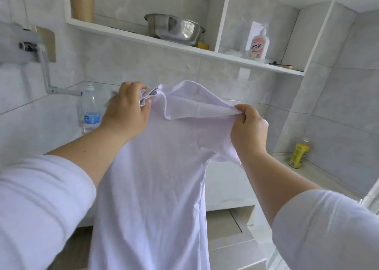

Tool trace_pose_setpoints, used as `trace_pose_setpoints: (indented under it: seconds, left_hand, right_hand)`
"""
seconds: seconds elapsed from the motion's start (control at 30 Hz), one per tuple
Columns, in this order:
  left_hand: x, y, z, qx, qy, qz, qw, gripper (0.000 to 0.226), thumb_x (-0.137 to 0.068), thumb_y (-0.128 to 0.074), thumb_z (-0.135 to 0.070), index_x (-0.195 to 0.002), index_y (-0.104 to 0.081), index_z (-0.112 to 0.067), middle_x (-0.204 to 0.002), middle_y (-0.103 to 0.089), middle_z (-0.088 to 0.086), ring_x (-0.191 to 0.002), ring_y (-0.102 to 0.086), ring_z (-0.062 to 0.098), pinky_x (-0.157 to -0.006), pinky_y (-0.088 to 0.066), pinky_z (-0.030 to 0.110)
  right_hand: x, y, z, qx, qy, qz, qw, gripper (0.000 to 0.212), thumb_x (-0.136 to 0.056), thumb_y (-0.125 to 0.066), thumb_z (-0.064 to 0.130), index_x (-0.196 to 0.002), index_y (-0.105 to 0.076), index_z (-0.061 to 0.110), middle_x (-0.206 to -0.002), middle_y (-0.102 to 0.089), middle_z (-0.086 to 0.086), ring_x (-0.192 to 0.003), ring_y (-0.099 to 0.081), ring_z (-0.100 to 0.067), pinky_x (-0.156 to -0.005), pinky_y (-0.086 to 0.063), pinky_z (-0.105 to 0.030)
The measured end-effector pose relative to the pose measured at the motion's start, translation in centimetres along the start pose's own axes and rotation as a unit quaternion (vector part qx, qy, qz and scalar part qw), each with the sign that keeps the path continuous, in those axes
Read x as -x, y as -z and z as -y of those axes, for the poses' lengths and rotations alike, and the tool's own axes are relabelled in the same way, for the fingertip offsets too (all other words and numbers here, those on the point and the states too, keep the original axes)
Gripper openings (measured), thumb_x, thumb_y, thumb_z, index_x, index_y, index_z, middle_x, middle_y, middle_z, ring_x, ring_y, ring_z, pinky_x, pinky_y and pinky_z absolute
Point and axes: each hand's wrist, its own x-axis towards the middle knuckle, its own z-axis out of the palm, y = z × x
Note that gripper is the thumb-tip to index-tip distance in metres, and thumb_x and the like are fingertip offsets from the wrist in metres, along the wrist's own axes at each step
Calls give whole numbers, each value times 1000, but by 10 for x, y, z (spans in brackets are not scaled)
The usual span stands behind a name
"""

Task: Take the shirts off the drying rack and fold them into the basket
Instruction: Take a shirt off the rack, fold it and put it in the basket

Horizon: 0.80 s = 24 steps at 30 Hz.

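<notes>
- White shirt (155, 167): held up in the air in front of you, hanging full length from the shoulder line; the hem runs out of the bottom of the view. Neither drying rack nor basket can be made out.
- Your left hand (128, 111): fingers curled round a bunched wad of fabric at the collar end, thumb pressed against it.
- Your right hand (249, 126): thumb and fingers pinching a fold of the shoulder, the other fingers curled in.
- Surroundings: plastic water bottle (90, 110) on the ledge just behind your left hand; metal bowl (174, 29) and soap dispenser (258, 45) on the shelf (256, 63) above; yellow bottle (298, 154) on the counter to the right.
- Risk, grip: the right pinch takes little cloth; a shake to straighten the shirt could likely pull it free, and that side would drop.
- Risk, bunching: the wad in your left hand may carry creases or a twisted collar into the fold.
- Risk, clearance: swinging the shirt leftward could knock the water bottle over.
- Risk, hem: unseen below, it may drag on the floor.
</notes>
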Motion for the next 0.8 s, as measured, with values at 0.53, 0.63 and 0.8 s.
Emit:
trace_pose_setpoints:
  seconds: [0.53,0.63,0.8]
  left_hand:
    - [-41,-221,166,97,355,180,912,24,-91,-42,-18,-106,-55,-4,-98,-58,16,-83,-51,30,-70,-40,32]
    - [-49,-236,186,259,500,154,812,22,-82,-44,-6,-100,-57,-5,-85,-64,17,-79,-67,32,-83,-55,41]
    - [-47,-259,196,265,444,202,832,56,-81,-61,-27,-134,-45,-17,-137,-46,8,-117,-54,27,-96,-44,33]
  right_hand:
    - [-99,-222,-134,173,-102,122,972,43,-89,-36,5,-121,-59,22,-115,-64,-5,-101,-54,-25,-76,-35,-25]
    - [-108,-238,-146,192,-136,142,962,42,-85,-38,3,-116,-61,19,-98,-62,-4,-87,-51,-26,-72,-37,-26]
    - [-116,-265,-160,169,-154,187,955,51,-85,-37,0,-130,-53,18,-125,-59,-6,-106,-56,-29,-77,-44,-26]
